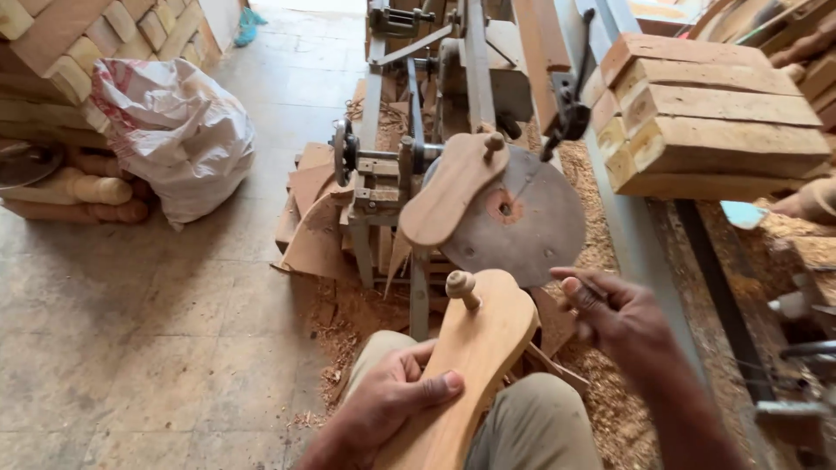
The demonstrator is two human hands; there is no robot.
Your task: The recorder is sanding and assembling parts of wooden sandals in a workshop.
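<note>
The left hand [392, 396] grips a wooden sandal [475, 365] whose heel is cut off below; the right hand [610, 309], loosely curled and empty, hovers by the sanding disc [522, 222].

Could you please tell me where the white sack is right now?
In the head view, the white sack sits on the floor at upper left, leaning against stacked wooden blocks, well left of the sanding machine.

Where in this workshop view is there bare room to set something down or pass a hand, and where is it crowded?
Free: the tiled floor, bordered by the white woven sack, the sanding machine's metal frame and the person's knee. Crowded: around the grey sanding disc, where the left hand holds a pale wooden sandal sole and the right hand hovers; stacked wooden blocks fill the right.
</note>
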